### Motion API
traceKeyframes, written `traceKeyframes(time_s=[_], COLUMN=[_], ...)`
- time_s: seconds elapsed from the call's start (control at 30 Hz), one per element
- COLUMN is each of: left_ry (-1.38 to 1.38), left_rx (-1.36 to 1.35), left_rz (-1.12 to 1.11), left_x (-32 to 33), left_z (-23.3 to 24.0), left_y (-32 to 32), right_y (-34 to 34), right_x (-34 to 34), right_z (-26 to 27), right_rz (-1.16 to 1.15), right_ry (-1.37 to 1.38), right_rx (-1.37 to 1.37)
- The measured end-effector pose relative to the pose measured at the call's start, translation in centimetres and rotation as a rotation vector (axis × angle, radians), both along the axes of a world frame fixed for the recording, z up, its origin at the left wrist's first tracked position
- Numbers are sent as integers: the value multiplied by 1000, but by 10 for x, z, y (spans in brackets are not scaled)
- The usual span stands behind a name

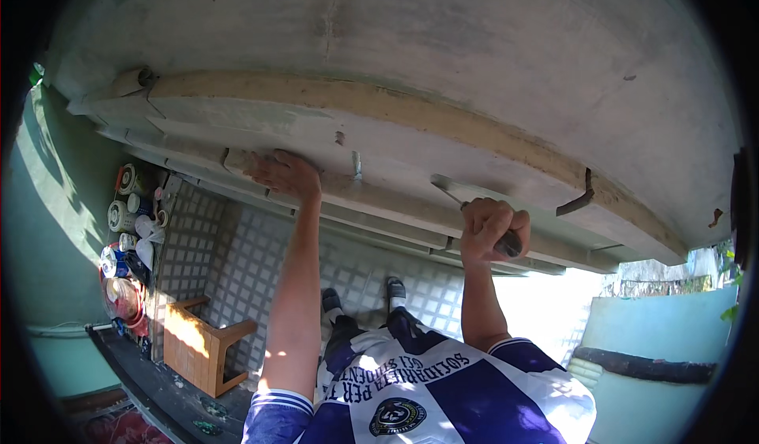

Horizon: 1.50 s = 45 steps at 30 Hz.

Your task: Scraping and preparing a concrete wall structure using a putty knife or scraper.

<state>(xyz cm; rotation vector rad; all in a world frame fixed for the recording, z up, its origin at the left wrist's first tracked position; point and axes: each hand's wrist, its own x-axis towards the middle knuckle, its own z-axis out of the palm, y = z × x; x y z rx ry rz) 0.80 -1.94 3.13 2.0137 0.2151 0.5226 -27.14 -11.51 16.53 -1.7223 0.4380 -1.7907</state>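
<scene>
My left hand (289, 174) lies palm down with its fingers apart against a stepped concrete ledge (391, 192), holding nothing. To the right, my right hand (491, 230) is wrapped around the dark handle (509, 245) of a trowel or scraper. A thin metal shank (449, 191) runs up and left from that fist to the tool's flat end, which is at the smooth concrete face (403, 153); whether it touches cannot be told. Between the hands, a pale vertical mark (357, 165) and a small chipped spot (340, 138) show on the concrete.
A tan raised moulding (367, 101) curves across above both hands, with a dark gap at its right. Below left stand a wooden stool (198, 346) and several tubs and bags (127, 236) along a green wall (65, 207). My feet are on a checkered tile floor (255, 266).
</scene>
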Motion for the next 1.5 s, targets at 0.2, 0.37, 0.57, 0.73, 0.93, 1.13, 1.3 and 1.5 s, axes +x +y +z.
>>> traceKeyframes(time_s=[0.2,0.37,0.57,0.73,0.93,1.13,1.3,1.5], left_ry=[55,44,54,50,58,109,90,56], left_rx=[-8,-36,7,-6,3,-2,-1,-12], left_rz=[-7,-5,20,-2,-11,-30,-25,-28], left_x=[-4,-3,4,1,-2,-6,-8,-3], left_z=[2,6,6,3,3,9,5,3], left_y=[1,1,1,-1,-3,3,1,0], right_y=[0,7,7,4,8,14,14,1], right_x=[-8,-16,-13,9,-2,-9,-25,-1], right_z=[4,4,0,-1,0,10,8,-7], right_rz=[180,438,352,124,152,217,330,-100], right_ry=[-299,-494,-365,-104,-152,-292,-279,184], right_rx=[-64,-87,-114,70,-46,-114,-104,9])
